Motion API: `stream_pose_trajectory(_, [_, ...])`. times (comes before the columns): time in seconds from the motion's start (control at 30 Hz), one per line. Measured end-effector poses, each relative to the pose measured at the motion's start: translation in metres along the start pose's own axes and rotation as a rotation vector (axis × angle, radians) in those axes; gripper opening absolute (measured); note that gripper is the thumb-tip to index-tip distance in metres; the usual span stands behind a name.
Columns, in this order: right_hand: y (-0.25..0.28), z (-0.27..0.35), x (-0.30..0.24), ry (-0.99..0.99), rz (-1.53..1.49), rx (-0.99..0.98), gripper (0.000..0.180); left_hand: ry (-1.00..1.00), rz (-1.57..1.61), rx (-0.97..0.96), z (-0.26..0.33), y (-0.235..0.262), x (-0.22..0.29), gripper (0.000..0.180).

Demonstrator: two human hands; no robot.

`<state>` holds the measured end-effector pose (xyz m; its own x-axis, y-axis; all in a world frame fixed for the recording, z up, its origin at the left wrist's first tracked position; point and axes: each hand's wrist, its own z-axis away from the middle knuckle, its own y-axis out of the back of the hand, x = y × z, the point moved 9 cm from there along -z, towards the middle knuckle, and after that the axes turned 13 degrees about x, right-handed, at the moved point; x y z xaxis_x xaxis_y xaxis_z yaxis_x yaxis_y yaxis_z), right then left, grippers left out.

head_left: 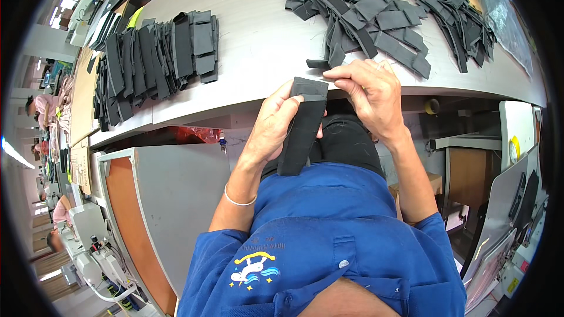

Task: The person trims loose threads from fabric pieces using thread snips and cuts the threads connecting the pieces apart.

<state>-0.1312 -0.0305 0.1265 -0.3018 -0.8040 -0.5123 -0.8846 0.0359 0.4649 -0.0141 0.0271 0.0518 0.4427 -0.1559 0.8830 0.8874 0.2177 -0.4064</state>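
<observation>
My left hand (269, 122) grips a dark grey fabric strip (304, 126) that hangs over my lap, its thumb pressed on a folded, stitched part close to the upper end. To the right of that end is my right hand (375, 97), thumb and forefinger pinched together and pointing at the strip. A thin, pale glint shows by these fingertips, too small to name. Just beyond them, a heap of similar dark grey fabric strips (382, 17) lies loosely on the pale table (252, 41).
A neat row of overlapping fabric strips (153, 53) lies on the table's left side. Another pile of strips (452, 17) is at the far right, beside clear plastic sheeting (505, 12). A grey cabinet (182, 199) stands below left. Sewing machines (88, 258) and other people are further left.
</observation>
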Motion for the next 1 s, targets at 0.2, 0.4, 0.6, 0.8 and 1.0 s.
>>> stream_pose_trajectory(0.2, [-0.005,-0.002,-0.005,-0.045,-0.025,-0.043,0.015,0.045,0.044,0.007,0.001,0.001,-0.008,0.034])
stream_pose_trajectory(0.4, [-0.009,-0.006,-0.018,0.063,-0.007,-0.001,0.018,0.061,-0.006,-0.004,0.001,0.000,-0.013,0.037])
stream_pose_trajectory(0.6, [-0.017,-0.002,-0.011,0.039,0.040,-0.063,0.018,0.067,0.005,-0.004,0.000,0.002,-0.015,0.038])
stream_pose_trajectory(0.8, [-0.016,-0.003,-0.013,0.055,-0.065,-0.013,0.017,0.066,0.006,-0.015,0.001,0.001,-0.014,0.037])
stream_pose_trajectory(1.0, [-0.013,0.000,-0.017,0.135,-0.010,0.013,0.021,0.087,-0.010,-0.021,0.003,0.000,-0.013,0.032])
